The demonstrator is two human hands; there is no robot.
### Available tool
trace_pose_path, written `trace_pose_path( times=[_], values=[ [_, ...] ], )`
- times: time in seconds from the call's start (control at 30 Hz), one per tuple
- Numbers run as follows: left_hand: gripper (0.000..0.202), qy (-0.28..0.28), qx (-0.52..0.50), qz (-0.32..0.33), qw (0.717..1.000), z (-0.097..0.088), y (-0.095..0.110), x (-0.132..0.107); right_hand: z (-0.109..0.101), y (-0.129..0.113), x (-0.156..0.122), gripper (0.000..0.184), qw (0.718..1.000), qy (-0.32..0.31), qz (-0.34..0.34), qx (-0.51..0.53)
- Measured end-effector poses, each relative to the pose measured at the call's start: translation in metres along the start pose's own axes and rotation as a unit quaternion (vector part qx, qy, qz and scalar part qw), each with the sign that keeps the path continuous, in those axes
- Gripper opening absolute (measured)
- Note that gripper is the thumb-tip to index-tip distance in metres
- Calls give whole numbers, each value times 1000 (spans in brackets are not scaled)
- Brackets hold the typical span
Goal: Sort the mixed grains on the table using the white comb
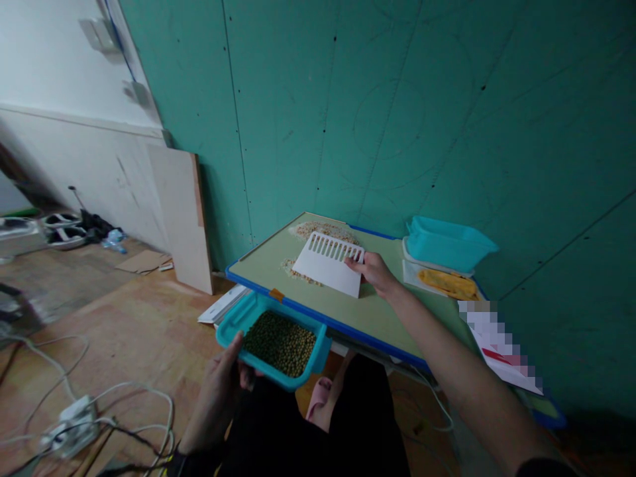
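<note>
My left hand (226, 364) grips the near left rim of a turquoise plastic tub (233, 326), held just below the table's front edge. Inside lie dark green beans (271, 331) on the left and tan beans (299, 344) on the right, mixing in the middle. Between the thumb and fingers of my right hand (372, 270) is a flat white slotted scraper (325, 270), its row of slots facing the wall. A patch of mixed grains (325, 232) spreads on the tabletop beyond it, and a smaller patch of grains (293, 270) shows along its left edge, partly covered.
The pale green table (387, 318) has blue edging and stands against a green wall. At its right sit another turquoise tub (444, 244), a yellow-orange item (447, 283) and a blurred-out white sheet (501, 351). Cables and a power strip (74, 424) lie on the floor at left.
</note>
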State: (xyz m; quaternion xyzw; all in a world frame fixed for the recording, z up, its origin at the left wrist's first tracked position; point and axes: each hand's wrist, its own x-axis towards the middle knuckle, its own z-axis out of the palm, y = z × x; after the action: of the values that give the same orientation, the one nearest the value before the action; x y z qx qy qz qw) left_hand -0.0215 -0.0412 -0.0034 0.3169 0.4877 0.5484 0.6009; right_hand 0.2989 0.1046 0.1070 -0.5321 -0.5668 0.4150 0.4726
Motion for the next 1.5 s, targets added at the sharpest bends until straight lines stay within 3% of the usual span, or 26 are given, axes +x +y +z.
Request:
trace_pose_path(
  times=[0.87,1.5],
  values=[
    [68,-17,-38,10,999,-4,-9,3,0,-12,-12,54,997,-35,52,43],
    [69,-1,-45,3,999,-1,-9,4,-8,-16,-10,42,998,-29,46,13]
  ],
)
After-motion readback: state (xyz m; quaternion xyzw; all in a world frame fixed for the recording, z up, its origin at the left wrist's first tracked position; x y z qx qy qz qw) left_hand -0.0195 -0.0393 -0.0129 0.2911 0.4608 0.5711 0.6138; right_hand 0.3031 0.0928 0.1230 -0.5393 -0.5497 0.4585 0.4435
